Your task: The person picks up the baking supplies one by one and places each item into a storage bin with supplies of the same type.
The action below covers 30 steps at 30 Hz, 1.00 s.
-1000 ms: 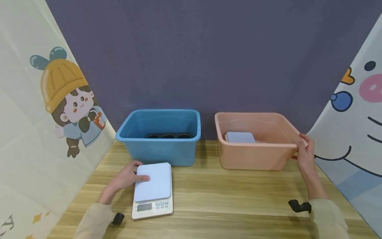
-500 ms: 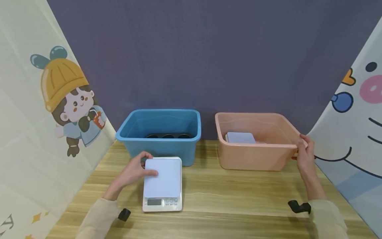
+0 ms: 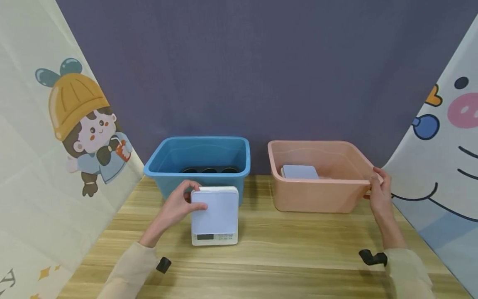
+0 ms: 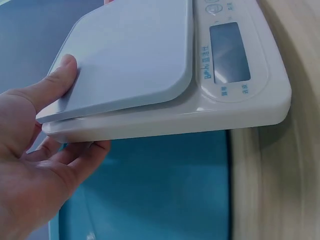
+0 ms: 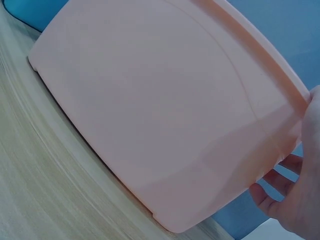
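My left hand (image 3: 181, 203) grips a white kitchen scale (image 3: 214, 211) by its left edge, thumb on the weighing plate and fingers underneath. The scale is tilted, with its display (image 4: 230, 52) end lower, in front of the blue bin (image 3: 160, 182). In the left wrist view the fingertips show below the scale's side. My right hand (image 3: 380, 197) holds the front right corner of the pink bin (image 3: 317, 197), thumb over the rim and fingers curled below it. Another pale scale-like slab (image 3: 300, 172) lies inside the pink bin.
Several dark round openings (image 3: 209, 170) show inside the blue bin. Both bins stand on a wood-grain table (image 3: 284, 257) before a dark curtain (image 3: 254, 74). Printed cloth hangs on the left and right sides.
My left hand has raised the scale and carried it right and away from me, tilting it up in front of the blue bin. The right hand stays on the pink bin.
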Available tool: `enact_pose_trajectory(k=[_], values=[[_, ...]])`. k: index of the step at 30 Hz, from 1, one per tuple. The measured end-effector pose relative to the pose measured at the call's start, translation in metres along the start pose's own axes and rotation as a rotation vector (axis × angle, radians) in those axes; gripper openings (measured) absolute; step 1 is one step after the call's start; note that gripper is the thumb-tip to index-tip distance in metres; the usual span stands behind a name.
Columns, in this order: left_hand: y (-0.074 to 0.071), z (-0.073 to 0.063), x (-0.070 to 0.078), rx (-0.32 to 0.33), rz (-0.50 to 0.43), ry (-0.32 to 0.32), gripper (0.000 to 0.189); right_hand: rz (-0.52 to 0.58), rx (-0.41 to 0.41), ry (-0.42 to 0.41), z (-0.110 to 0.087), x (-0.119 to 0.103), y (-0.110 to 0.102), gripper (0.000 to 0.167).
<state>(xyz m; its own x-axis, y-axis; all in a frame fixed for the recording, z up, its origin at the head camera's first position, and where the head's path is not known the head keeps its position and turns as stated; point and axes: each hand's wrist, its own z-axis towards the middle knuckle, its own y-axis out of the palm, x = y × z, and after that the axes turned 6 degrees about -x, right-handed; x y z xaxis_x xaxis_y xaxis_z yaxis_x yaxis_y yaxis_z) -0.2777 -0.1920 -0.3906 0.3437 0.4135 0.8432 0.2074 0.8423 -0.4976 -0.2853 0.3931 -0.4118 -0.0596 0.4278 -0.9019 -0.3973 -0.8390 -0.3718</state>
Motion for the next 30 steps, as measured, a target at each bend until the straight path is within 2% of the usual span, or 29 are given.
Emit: enact_pose_trajectory(k=[4, 9, 13, 23, 30], values=[[0.002, 0.003, 0.009, -0.002, -0.020, 0.022, 0.047, -0.001, 0.008, 0.011, -0.001, 0.001, 0.001, 0.050], [0.004, 0.006, 0.024, 0.027, -0.028, 0.012, 0.046, 0.026, 0.024, -0.002, 0.001, 0.000, 0.002, 0.049], [0.006, 0.010, 0.035, 0.026, -0.038, 0.020, 0.045, 0.050, 0.027, -0.001, 0.002, 0.001, 0.001, 0.048], [0.005, 0.020, 0.066, 0.049, -0.103, 0.113, 0.042, 0.072, 0.022, 0.012, -0.001, -0.002, 0.001, 0.048], [0.003, 0.031, 0.082, 0.091, -0.084, 0.165, 0.042, 0.069, 0.031, 0.019, -0.002, -0.004, 0.003, 0.048]])
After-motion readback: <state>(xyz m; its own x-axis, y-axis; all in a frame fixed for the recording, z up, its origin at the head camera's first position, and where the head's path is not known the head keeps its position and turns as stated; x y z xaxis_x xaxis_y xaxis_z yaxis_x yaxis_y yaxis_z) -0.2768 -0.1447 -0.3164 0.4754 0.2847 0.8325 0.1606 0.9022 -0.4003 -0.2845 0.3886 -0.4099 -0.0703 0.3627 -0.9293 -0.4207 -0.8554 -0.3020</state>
